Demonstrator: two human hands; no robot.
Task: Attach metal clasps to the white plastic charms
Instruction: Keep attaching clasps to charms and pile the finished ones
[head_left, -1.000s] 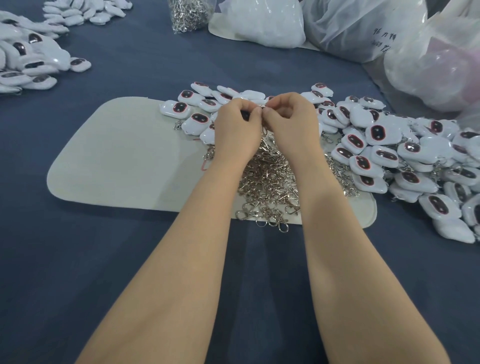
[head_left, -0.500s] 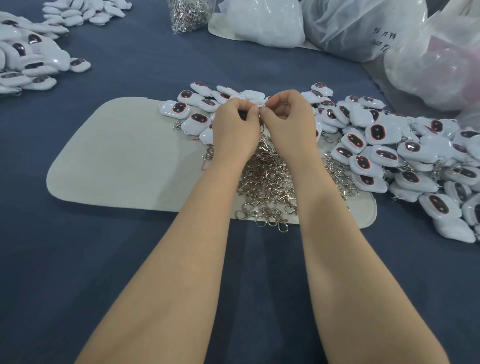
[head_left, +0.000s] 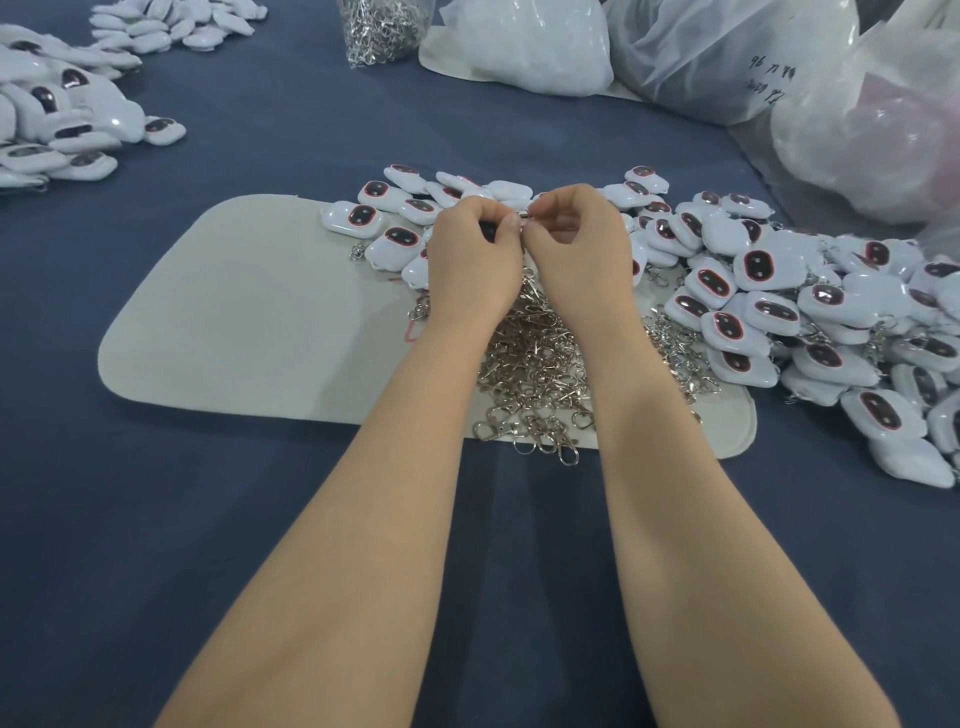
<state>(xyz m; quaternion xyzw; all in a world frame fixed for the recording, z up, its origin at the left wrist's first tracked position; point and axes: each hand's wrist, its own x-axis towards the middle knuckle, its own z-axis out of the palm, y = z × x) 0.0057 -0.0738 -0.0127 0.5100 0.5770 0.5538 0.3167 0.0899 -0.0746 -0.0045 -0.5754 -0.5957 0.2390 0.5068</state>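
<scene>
Both hands are curled and meet fingertip to fingertip above the middle of the counter (head_left: 156, 519). The left hand (head_left: 475, 260) and the right hand (head_left: 576, 244) together pinch one small shiny metal clasp (head_left: 524, 214). Its short visible part lies with the long axis from left to right, along the far edge. Something dark shows inside the left hand, but I cannot tell what it is.

Under the wrists, a tangled heap of silver clasps (head_left: 535, 364), too many to count, lies on one beige mat (head_left: 249, 312) with rounded corners. Glossy white plastic charms (head_left: 779, 291) with dark oval windows spread toward the right edge. Two more charm heaps (head_left: 57, 124) lie near the far left corner. The counter cover is matte blue cloth.
</scene>
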